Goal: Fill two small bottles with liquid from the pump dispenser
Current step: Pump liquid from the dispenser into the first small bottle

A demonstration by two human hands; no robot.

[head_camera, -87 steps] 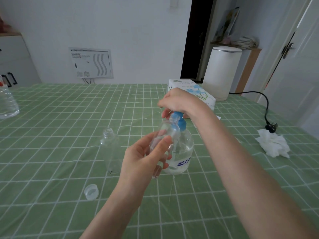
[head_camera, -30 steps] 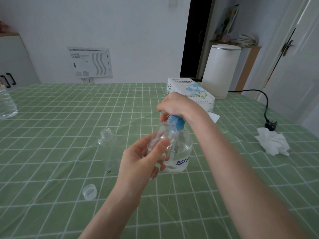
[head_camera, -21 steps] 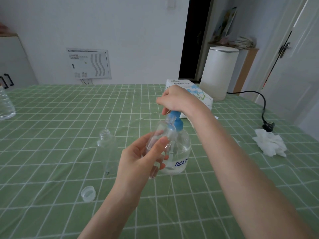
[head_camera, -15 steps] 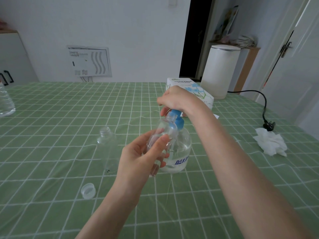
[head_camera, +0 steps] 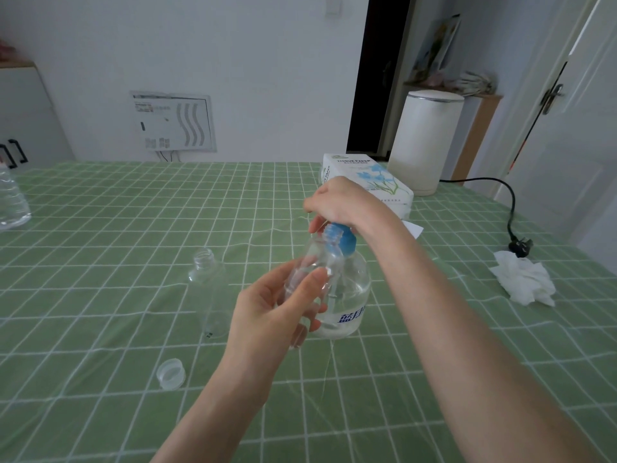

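Note:
A clear round pump dispenser (head_camera: pixel 347 295) with a blue collar stands on the green checked table (head_camera: pixel 100 262), partly full of clear liquid. My right hand (head_camera: pixel 337 203) covers its pump head from above. My left hand (head_camera: pixel 267 312) holds a small clear bottle (head_camera: pixel 317 262) tilted, its open mouth right under the pump spout. A second small clear bottle (head_camera: pixel 208 292) stands upright and uncapped to the left. A translucent cap (head_camera: pixel 171 373) lies on the table near me.
A tissue box (head_camera: pixel 367 178) sits behind the dispenser, a white cylindrical appliance (head_camera: pixel 424 142) beyond it. A crumpled tissue (head_camera: pixel 524 282) and a black plug with cord (head_camera: pixel 519 247) lie at the right. A large water bottle (head_camera: pixel 10 202) stands at the far left edge.
My right hand has bobbed down and up on the pump head. My left hand keeps the small bottle at the spout. The view shifted slightly.

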